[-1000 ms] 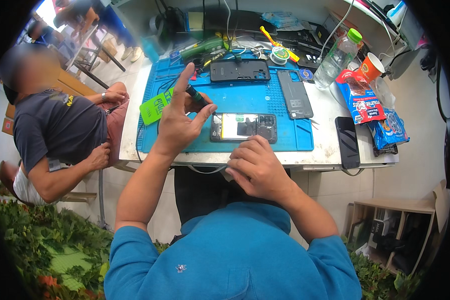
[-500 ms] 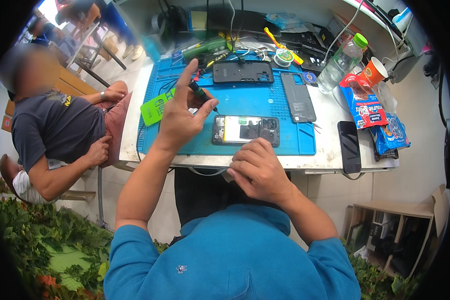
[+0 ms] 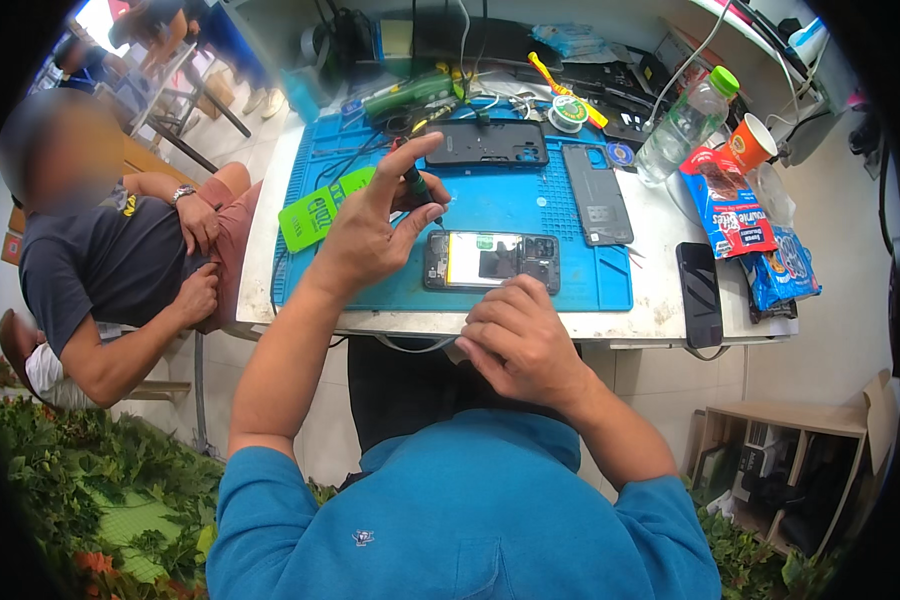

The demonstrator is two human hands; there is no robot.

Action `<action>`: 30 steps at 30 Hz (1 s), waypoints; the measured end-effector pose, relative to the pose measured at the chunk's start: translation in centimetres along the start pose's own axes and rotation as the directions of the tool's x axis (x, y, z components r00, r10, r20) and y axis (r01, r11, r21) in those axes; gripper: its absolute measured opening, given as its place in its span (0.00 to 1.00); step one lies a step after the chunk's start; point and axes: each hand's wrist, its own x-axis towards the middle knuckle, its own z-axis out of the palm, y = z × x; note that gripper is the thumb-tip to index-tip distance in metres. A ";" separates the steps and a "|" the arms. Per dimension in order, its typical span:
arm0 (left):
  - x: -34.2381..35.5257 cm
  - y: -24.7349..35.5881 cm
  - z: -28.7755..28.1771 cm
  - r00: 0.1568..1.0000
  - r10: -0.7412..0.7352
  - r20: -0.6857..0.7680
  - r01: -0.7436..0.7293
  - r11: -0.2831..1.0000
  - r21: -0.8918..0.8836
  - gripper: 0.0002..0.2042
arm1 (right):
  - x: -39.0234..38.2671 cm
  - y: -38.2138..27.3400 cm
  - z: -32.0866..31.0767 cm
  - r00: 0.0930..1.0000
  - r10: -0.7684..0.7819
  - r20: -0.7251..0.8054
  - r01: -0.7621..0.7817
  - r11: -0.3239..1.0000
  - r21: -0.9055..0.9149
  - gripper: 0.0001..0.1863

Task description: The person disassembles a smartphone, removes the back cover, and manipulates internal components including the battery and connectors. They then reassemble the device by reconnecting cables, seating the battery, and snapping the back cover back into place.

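Note:
My left hand [image 3: 368, 235] is shut on a screwdriver [image 3: 416, 186] with a dark, green-banded handle. Its tip points down at the upper left corner of an opened phone [image 3: 520, 262]; whether it touches cannot be told. The phone lies flat with its back off, baring a pale battery and dark inner parts. At the phone's near edge, my right hand [image 3: 518, 330] is curled closed, and its fingers hide whatever may be in them. A blue work mat [image 3: 370, 296] lies under the phone. Beyond the phone rest a black phone frame [image 3: 485, 145] and a grey back cover [image 3: 597, 195].
A green card [image 3: 315, 215] lies on the mat's left. Solder spool [image 3: 568, 114], cables and tools crowd the back. At right stand a water bottle [image 3: 685, 125], paper cup [image 3: 750, 143], snack packets [image 3: 727, 205] and a dark phone [image 3: 699, 295]. A seated person [image 3: 120, 270] is at the left.
My left hand and the screwdriver have shifted slightly right, and its raised index finger has bent over. My right hand stays in place. The seated person's hand has moved down.

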 end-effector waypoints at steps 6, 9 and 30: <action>0.2 0.0 0.2 1.000 -0.018 -0.010 0.018 1.000 0.025 0.37 | 0.6 0.8 -1.7 0.999 0.018 -0.047 -0.020 0.999 -0.037 0.08; 0.2 0.6 0.5 0.994 -0.070 -0.081 0.078 0.993 0.092 0.36 | 0.6 1.6 -2.4 0.996 0.033 -0.084 -0.039 0.997 -0.067 0.08; 0.8 1.1 0.7 0.997 -0.058 0.045 0.063 0.992 -0.112 0.30 | 5.6 3.8 -4.0 0.999 0.014 -0.039 -0.023 0.976 -0.218 0.05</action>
